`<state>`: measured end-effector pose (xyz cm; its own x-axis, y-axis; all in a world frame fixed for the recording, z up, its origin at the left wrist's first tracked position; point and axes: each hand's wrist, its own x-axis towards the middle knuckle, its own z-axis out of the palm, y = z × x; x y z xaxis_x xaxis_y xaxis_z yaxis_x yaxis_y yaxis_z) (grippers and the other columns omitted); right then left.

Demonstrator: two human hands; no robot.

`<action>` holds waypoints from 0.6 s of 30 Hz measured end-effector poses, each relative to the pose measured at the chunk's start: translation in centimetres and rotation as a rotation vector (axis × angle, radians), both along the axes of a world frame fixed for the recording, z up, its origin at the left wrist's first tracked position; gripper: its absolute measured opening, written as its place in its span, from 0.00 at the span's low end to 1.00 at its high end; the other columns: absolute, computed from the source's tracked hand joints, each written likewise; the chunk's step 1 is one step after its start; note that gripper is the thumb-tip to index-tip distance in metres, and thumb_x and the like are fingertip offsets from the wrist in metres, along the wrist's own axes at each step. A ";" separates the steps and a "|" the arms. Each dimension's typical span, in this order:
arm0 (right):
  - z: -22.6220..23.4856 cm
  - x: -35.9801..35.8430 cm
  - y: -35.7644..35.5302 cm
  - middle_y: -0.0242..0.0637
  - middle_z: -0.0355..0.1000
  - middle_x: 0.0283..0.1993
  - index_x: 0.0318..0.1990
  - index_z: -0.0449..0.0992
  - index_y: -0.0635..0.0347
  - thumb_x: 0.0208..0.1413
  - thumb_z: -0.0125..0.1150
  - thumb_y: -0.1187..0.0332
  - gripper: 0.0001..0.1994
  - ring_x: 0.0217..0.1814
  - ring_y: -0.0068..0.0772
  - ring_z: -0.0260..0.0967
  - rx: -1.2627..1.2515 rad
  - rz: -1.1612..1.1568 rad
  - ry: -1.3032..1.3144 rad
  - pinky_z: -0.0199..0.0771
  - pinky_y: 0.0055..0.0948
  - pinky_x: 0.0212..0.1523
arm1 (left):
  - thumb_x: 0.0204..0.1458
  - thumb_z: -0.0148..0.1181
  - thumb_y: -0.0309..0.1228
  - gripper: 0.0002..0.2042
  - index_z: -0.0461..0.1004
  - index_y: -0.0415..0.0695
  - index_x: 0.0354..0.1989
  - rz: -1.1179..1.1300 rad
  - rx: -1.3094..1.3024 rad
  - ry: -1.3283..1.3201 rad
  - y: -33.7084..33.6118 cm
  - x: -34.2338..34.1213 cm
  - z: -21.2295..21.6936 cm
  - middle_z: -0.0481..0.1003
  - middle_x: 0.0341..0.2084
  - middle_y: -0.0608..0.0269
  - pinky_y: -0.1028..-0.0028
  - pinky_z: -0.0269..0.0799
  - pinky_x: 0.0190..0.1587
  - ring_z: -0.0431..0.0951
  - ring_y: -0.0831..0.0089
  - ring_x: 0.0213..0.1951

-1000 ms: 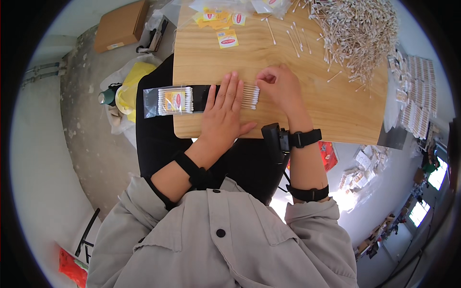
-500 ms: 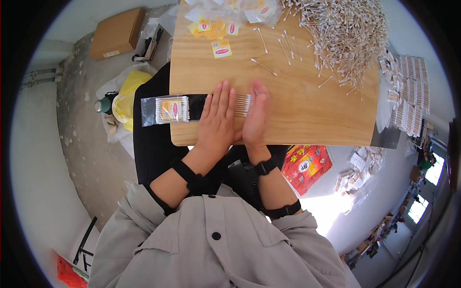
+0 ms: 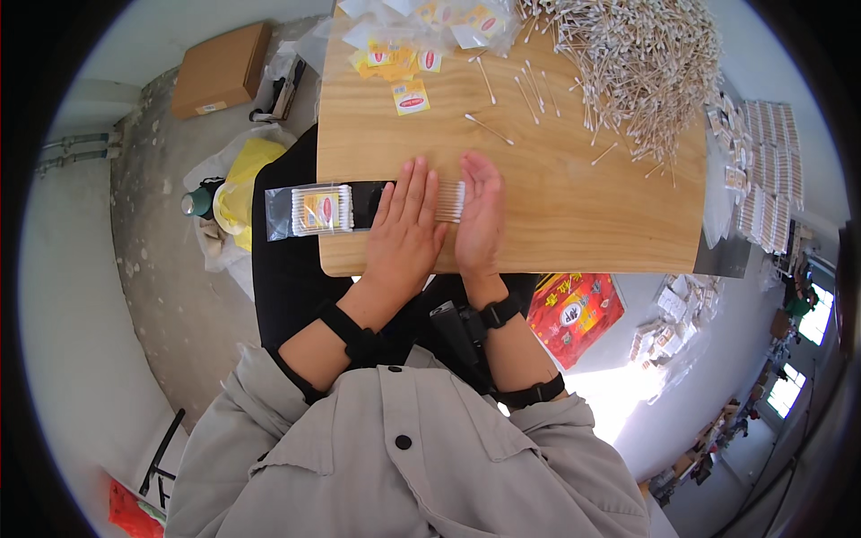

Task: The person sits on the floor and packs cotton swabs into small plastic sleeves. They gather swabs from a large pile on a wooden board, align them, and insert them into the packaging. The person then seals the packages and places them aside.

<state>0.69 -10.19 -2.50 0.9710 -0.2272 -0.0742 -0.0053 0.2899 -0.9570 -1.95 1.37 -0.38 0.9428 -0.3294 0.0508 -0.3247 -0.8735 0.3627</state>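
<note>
A swab row point(image 3: 453, 202) is lying on a wooden table point(image 3: 592, 224) above a grey floor point(image 3: 152, 242).
It is being partly covered by the flat, open left hand point(image 3: 404, 233), its tips being closely bordered by the loosely open, empty right hand point(image 3: 481, 215).

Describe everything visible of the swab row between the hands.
The row of cotton swabs shows slim, pale sticks with white tips at the right end, packed side by side. It lies flat over the wooden tabletop, sticks running left to right. The flat left hand hides its left part; the right hand stands beside the tips, contact unclear.
</note>
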 end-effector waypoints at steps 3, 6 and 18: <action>0.1 0.4 -0.9 0.42 0.64 0.58 0.59 0.65 0.66 0.68 0.46 0.66 0.18 0.58 0.33 0.64 -0.218 -0.024 0.031 0.63 0.32 0.62 | 0.52 0.61 0.48 0.44 0.50 0.34 0.70 0.001 0.004 0.035 0.2 -0.2 0.3 0.48 0.71 0.48 0.61 0.44 0.72 0.46 0.57 0.73; 0.4 2.7 -3.9 0.40 0.66 0.51 0.57 0.68 0.61 0.61 0.57 0.71 0.17 0.49 0.32 0.69 -0.653 -0.157 0.023 0.71 0.32 0.49 | 0.44 0.65 0.55 0.51 0.49 0.34 0.70 0.004 -0.035 0.061 0.2 -0.3 0.2 0.48 0.71 0.49 0.61 0.43 0.72 0.46 0.58 0.73; 2.5 5.1 -5.2 0.37 0.70 0.33 0.36 0.79 0.57 0.51 0.64 0.73 0.04 0.33 0.36 0.72 -1.053 0.366 -0.042 0.73 0.32 0.36 | 0.40 0.69 0.53 0.54 0.47 0.35 0.70 0.023 -0.061 0.043 0.1 -0.8 0.0 0.45 0.72 0.45 0.54 0.43 0.71 0.45 0.54 0.73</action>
